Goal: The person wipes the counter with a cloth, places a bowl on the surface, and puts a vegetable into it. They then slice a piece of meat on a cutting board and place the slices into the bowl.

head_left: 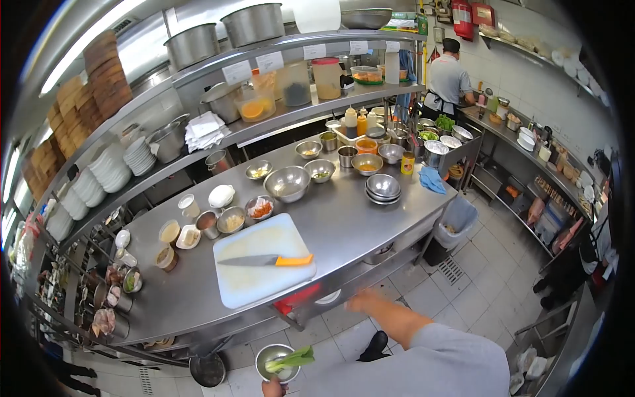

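Note:
Low at the bottom of the view, my left hand (274, 387) grips the rim of a metal bowl (262, 357). A leafy green vegetable like bok choy (291, 359) lies in the bowl, its leaves sticking out past the rim. My right hand (360, 302) is out over the floor beside the table's front edge, its fingers not clearly shown. Nearest on the table is a white cutting board (248, 288), with a yellow-handled knife (291, 261) lying across it.
Metal bowls (288, 183), a stack of bowls (382, 188) and a blue cloth (432, 179) are on the steel table (344, 228). Shelves above hold plates (109, 173) and pots (253, 25). A lined bin (456, 221) stands right. Another person (450, 79) works at the back counter.

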Available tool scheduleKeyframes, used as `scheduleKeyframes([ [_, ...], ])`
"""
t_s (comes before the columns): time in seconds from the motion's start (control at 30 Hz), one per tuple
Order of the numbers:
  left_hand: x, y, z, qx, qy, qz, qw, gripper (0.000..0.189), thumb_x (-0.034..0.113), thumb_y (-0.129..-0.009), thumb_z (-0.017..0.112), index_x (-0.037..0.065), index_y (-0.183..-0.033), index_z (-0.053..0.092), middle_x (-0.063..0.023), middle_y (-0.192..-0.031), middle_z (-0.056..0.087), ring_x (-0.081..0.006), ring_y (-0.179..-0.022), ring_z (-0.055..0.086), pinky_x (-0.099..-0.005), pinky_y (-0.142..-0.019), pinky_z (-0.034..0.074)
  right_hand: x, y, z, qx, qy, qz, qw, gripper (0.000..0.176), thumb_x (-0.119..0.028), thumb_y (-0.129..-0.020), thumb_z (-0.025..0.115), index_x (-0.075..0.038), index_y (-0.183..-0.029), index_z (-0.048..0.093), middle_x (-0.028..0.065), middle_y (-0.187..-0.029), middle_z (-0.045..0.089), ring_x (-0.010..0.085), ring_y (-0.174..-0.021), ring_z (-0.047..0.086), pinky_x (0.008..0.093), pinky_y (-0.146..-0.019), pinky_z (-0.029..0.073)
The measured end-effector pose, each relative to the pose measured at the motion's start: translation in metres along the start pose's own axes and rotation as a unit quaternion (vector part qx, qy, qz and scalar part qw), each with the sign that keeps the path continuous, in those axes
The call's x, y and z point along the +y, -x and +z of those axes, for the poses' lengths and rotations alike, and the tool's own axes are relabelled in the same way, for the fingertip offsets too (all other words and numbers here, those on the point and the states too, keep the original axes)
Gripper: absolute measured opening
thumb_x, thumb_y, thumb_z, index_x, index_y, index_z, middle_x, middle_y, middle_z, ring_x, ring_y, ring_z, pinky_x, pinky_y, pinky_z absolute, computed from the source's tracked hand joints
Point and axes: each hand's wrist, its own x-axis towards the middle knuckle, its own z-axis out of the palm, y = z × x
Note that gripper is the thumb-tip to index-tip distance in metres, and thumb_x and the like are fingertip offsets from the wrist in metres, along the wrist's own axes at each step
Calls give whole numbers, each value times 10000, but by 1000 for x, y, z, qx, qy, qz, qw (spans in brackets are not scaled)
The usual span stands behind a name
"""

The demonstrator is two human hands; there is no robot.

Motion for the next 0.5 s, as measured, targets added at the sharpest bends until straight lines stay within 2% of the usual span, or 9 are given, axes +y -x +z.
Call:
scheduleKeyframes([
  [0.03, -28, -10, -33, -6, -6, -22, 1000, 279, 208, -942, 628, -27, -1086, 666, -197, -746, 712, -296, -587, 704, -396, -434, 484, 3, -42, 102, -6, -13, -82, 997, 843, -684, -1046, 457, -13, -1544, 569, 281, -1690, 385, 500, -1585, 287, 666, -1304, 134],
  [0.07, -47, -7, -56, 11, -30, -15, 999, 282, 214, -939, 634, -23, -1087, 669, -198, -751, 715, -301, -596, 707, -401, -445, 489, -39, -10, 103, -161, 117, -143, 969, 899, -709, -1028, 476, -11, -1594, 489, 290, -1698, 366, 491, -1581, 311, 621, -1317, 141],
  [0.1, -65, 0, -74, 32, -69, 1, 997, 285, 221, -937, 640, -19, -1088, 671, -200, -757, 718, -306, -604, 709, -406, -456, 495, -84, 28, 104, -309, 243, -199, 898, 968, -734, -1009, 494, -8, -1644, 409, 298, -1705, 346, 483, -1576, 335, 576, -1330, 148],
  [0.17, -91, 18, -101, 63, -153, 30, 986, 291, 233, -933, 652, -12, -1090, 676, -204, -767, 723, -315, -621, 715, -416, -478, 506, -126, 78, 188, -194, 213, -210, 934, 925, -700, -1012, 532, -28, -1640, 428, 284, -1650, 449, 439, -1518, 454, 557, -1311, 232],
  [0.2, -103, 26, -114, 76, -196, 51, 976, 295, 239, -931, 658, -8, -1091, 678, -205, -772, 726, -320, -630, 718, -421, -490, 511, -141, 76, 209, -199, 213, -213, 932, 925, -700, -1012, 532, -28, -1640, 428, 284, -1650, 449, 439, -1518, 454, 557, -1311, 232],
  [0.27, -117, 44, -132, 97, -275, 96, 952, 302, 251, -927, 670, -1, -1093, 683, -209, -782, 731, -330, -647, 724, -431, -512, 522, -170, 60, 240, -297, 18, -345, 890, 816, -645, -992, 613, -63, -1560, 550, 275, -1568, 544, 407, -1460, 526, 544, -1238, 370],
  [0.3, -123, 50, -141, 105, -307, 117, 939, 305, 257, -925, 676, 3, -1094, 686, -211, -787, 734, -335, -655, 727, -436, -523, 528, -187, 72, 230, -299, 16, -345, 889, 816, -645, -992, 613, -63, -1560, 550, 275, -1568, 544, 407, -1460, 526, 544, -1238, 370],
  [0.37, -132, 55, -156, 115, -353, 156, 915, 312, 269, -921, 687, 11, -1096, 691, -214, -798, 739, -345, -672, 732, -445, -545, 538, -215, 106, 161, -229, 198, -334, 893, 703, -580, -986, 674, -94, -1490, 607, 256, -1474, 618, 412, -1398, 579, 546, -1136, 476],
  [0.5, -140, 58, -176, 131, -414, 217, 874, 327, 293, -913, 711, 25, -1100, 700, -221, -818, 750, -365, -706, 744, -465, -590, 560, -248, 138, 96, -119, 220, -275, 928, 599, -505, -991, 708, -91, -1421, 659, 226, -1416, 660, 406, -1354, 617, 552, -1081, 516],
])
